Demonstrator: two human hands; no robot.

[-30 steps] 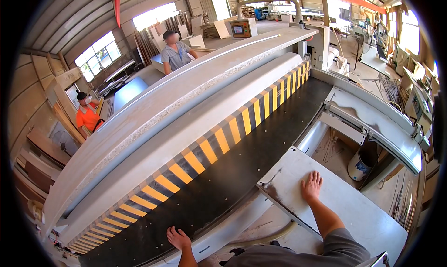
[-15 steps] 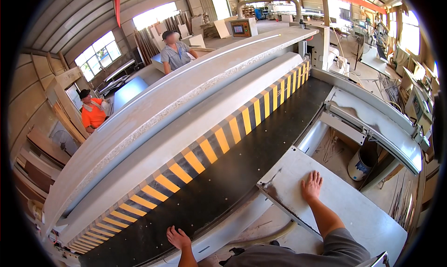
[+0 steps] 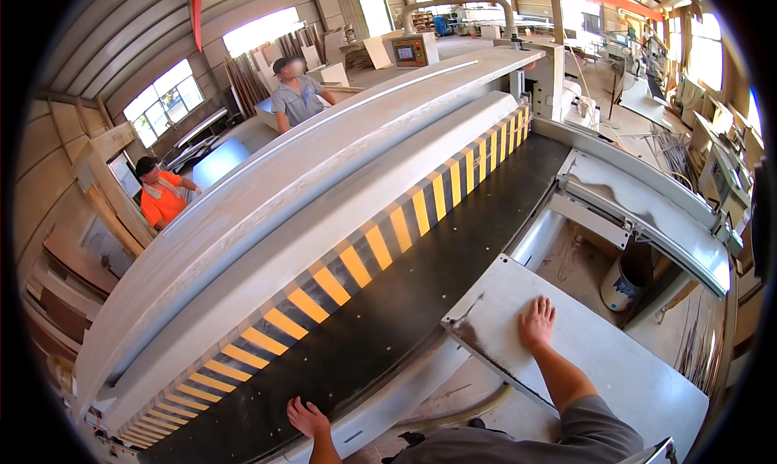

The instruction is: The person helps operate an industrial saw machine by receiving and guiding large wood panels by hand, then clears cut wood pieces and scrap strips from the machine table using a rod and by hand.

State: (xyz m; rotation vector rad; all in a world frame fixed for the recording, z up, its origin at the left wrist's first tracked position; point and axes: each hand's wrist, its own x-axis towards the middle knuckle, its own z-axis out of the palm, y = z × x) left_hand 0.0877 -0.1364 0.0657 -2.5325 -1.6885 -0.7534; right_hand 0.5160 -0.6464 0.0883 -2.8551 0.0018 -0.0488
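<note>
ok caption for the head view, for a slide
Right hand flat on a grey panel, left hand at the machine's black bed.

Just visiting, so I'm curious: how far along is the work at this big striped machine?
Done: a grey panel lies on the side table. In hand: the right hand rests flat on it, the left hand at the black bed edge. Left: nothing lies on the bed yet.

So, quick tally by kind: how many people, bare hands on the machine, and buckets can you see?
Other people: 2, one in a grey shirt, one in an orange shirt
Hands on the machine: 2, left hand, right hand
Buckets: 1, white bucket
Total: 5
</note>
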